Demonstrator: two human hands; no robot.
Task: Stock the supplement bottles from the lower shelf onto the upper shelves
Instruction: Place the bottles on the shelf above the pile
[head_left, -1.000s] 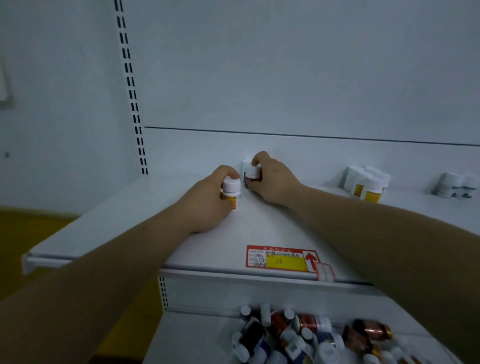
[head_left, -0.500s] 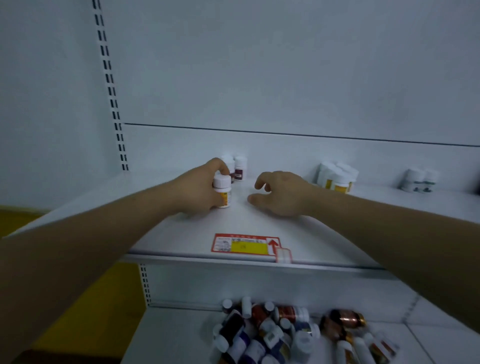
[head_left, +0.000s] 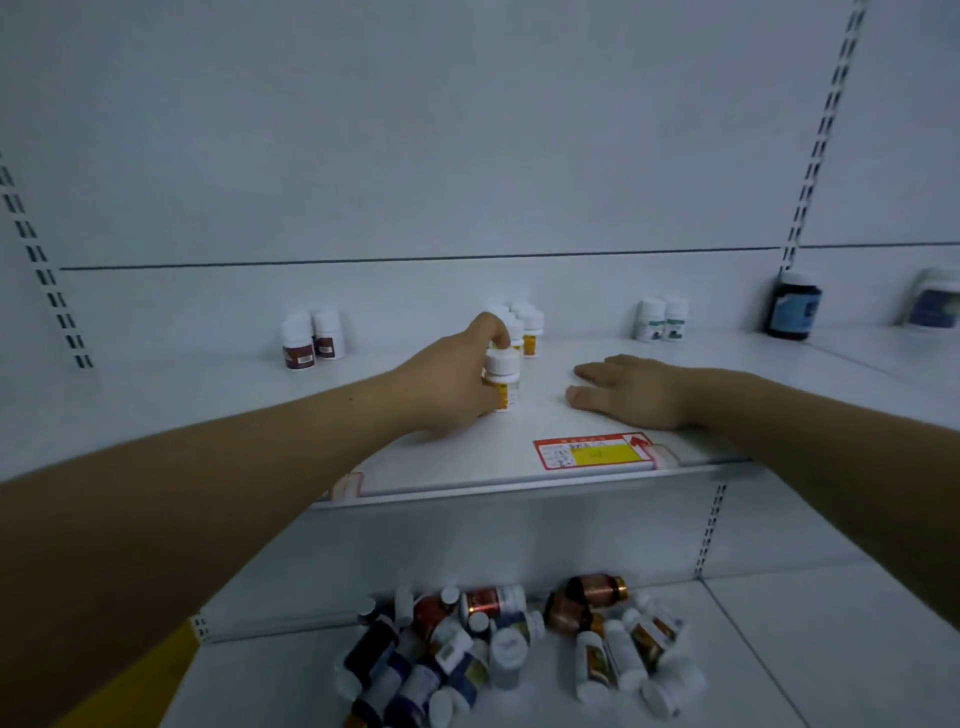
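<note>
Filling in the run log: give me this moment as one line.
left hand: grips yellow-label bottle, upright, upper shelf | right hand: flat on shelf, empty | lower-shelf pile: not yet stocked

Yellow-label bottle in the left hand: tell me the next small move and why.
The left hand grips the yellow-label bottle upright at the upper shelf, in front of the matching group at the back; the right hand lies flat, empty. Probably best to push the bottle back beside that group and let go.

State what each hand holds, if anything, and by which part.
Left hand grips the yellow-labelled bottle by its cap and side. Right hand holds nothing.
</note>
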